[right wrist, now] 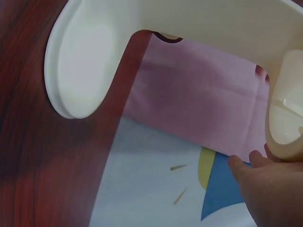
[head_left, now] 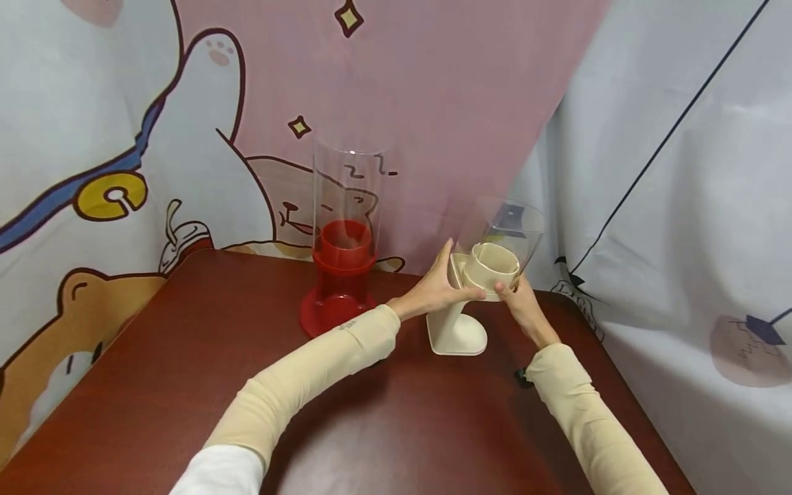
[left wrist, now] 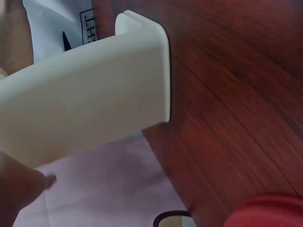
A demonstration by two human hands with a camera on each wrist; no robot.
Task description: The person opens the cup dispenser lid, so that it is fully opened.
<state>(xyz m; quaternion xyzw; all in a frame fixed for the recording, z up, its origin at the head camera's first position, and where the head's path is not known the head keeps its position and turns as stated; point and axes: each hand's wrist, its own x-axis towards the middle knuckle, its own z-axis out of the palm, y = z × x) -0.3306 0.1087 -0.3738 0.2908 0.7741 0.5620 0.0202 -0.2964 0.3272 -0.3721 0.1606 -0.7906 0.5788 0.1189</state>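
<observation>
Cream C-shaped plastic stand (head_left: 442,333) upright nr far R corner of dark-red wooden bench (head_left: 204,330), long axis approx. vert., foot (head_left: 467,335) pointing R; L grip (head_left: 438,287) & R grip (head_left: 524,306) pinch collar (head_left: 484,279) betw. them.

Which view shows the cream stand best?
The head view: it takes in the cream stand from foot to ring. The left wrist view shows only its column and part of the foot, side-on; the right wrist view shows the foot closely but crops the column and ring.
</observation>
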